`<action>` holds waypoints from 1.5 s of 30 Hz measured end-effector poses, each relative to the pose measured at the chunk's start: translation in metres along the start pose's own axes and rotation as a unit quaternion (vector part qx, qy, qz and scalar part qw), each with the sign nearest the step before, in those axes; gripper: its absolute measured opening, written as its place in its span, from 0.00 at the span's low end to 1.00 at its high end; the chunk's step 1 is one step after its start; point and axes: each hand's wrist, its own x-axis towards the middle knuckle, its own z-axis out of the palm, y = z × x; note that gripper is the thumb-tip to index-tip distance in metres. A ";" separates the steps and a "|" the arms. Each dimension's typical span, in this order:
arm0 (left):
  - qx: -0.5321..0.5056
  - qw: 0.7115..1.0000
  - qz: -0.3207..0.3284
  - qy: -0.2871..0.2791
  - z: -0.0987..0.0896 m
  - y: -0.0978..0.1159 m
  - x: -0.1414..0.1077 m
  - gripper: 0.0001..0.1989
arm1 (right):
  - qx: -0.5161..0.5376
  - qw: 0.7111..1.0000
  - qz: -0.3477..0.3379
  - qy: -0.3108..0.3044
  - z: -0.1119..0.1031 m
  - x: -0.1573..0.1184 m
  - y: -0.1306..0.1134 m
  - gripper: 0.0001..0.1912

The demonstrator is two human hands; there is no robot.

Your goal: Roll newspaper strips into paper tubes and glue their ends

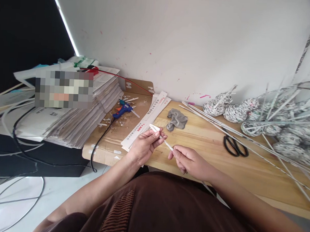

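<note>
A thin white paper roll [167, 144] runs between my two hands above the table's front edge. My left hand [146, 144] pinches its flared, folded end, whose tip points up and to the left. Lower down on the right, my right hand [187, 159] has its fingers closed round the roll. Behind my left hand, printed paper strips [144, 120] lie across the edge of the cardboard. A crumpled grey cloth [177, 119] rests on the wooden table just beyond my hands.
Black-handled scissors [235, 146] and long paper sticks [221, 127] lie to the right, near woven paper balls [237, 111]. A blue glue gun [123, 110] with a black cable sits on cardboard [107, 150], beside stacked newspapers [99, 106] at the left.
</note>
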 end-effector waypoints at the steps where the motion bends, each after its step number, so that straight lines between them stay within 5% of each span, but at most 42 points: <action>1: -0.001 1.000 -0.001 -0.004 -0.001 0.001 -0.001 0.06 | 0.038 0.999 0.011 -0.024 0.000 0.002 -0.001 0.23; 13: -0.034 0.999 0.003 -0.001 -0.014 0.022 -0.007 0.08 | 0.190 0.977 0.039 -0.087 0.012 0.034 -0.015 0.24; 20: -0.075 0.995 0.061 0.032 -0.037 0.057 -0.024 0.09 | 0.225 0.970 0.067 -0.059 0.014 0.097 -0.037 0.16; 25: -0.083 0.991 0.093 0.054 -0.051 0.073 -0.040 0.10 | 0.095 0.994 -0.001 -0.053 0.046 0.177 -0.073 0.11; 32: -0.094 0.983 0.115 0.111 -0.081 0.085 -0.049 0.05 | -0.181 0.983 -0.039 0.016 0.080 0.260 -0.099 0.22; 40: -0.116 0.979 0.115 0.123 -0.101 0.091 -0.048 0.07 | -0.206 0.969 -0.040 0.129 0.094 0.276 -0.099 0.20; 45: -0.120 0.978 0.109 0.128 -0.100 0.091 -0.044 0.06 | -0.149 0.973 -0.042 0.170 0.077 0.269 -0.101 0.14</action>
